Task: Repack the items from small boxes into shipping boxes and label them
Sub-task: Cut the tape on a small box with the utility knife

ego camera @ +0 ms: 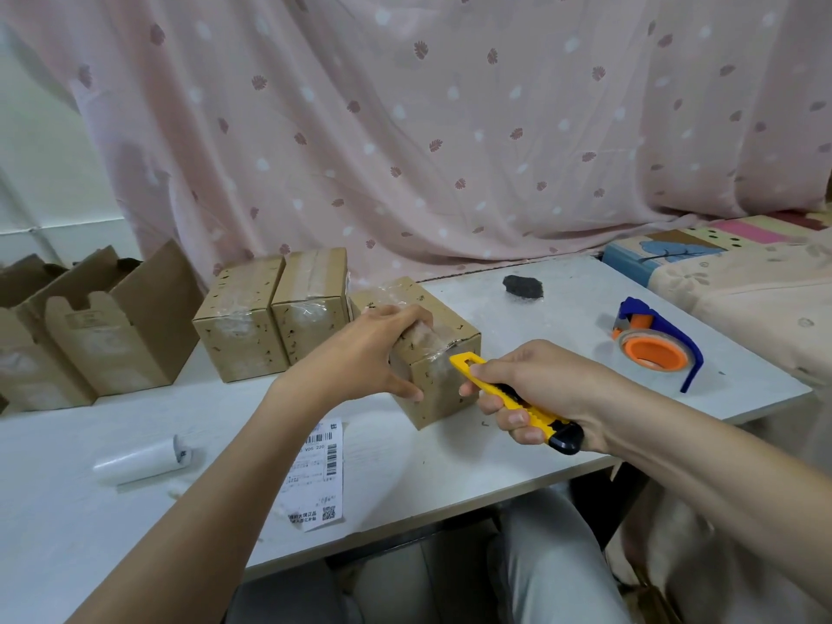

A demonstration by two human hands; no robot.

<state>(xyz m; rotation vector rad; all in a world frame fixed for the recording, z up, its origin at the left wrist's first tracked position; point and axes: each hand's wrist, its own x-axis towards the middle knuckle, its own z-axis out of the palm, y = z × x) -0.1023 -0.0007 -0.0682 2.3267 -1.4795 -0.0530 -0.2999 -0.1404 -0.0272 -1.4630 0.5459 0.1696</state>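
The left hand [360, 353] grips the taped small box [432, 353] from above and on its near side, steadying it on the bench [517, 452]. The right hand [531, 389] is clenched round a yellow utility knife [508, 398], whose tip sits at the taped top edge of that box, just beside the left fingers. So the job looks to be at the opening stage: this box is still sealed, and its contents are not visible.

Beyond the left hand, two more taped boxes [270, 317] stand side by side, apparently unopened too. Farther out to the left, open-topped shipping boxes [112, 326] wait; whether anything lies inside them cannot be told. Under the left forearm lies a printed shipping label [319, 470], not yet stuck on anything, with a white label roll [139, 459] to the left of it. Past the right hand rests a blue tape dispenser [657, 344]. Cutting, repacking, sealing and labelling all seem left to do.
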